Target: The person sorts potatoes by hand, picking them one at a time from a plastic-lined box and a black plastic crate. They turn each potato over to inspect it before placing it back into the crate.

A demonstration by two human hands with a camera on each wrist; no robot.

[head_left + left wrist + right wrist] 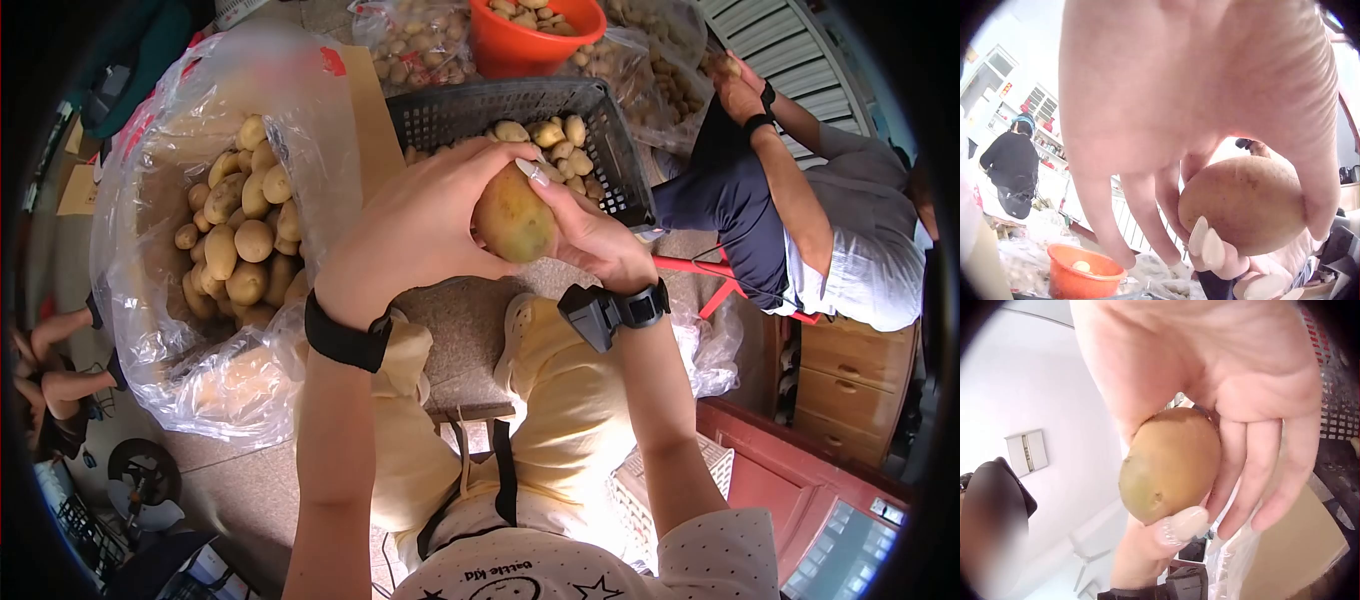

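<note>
One large potato point(515, 215), brownish yellow with a greenish patch toward its lower end, is held up between both hands in front of the body. My left hand point(425, 205) grips it from the left, thumb and fingers around its side. From the right, my right hand point(600, 235) holds the same potato, its long-nailed thumb near the top. In the left wrist view, the potato point(1244, 203) lies between the left thumb and fingers, with the other hand's pale nails below. The right wrist view shows the greenish patch on the potato point(1172, 465) close up.
On the left stands a plastic-lined box of potatoes point(240, 250). A black crate point(500, 92) with smaller potatoes sits just beyond my hands. Behind it are an orange tub point(535, 50) and bagged potatoes point(415, 45). Another person point(840, 200) sits at the right.
</note>
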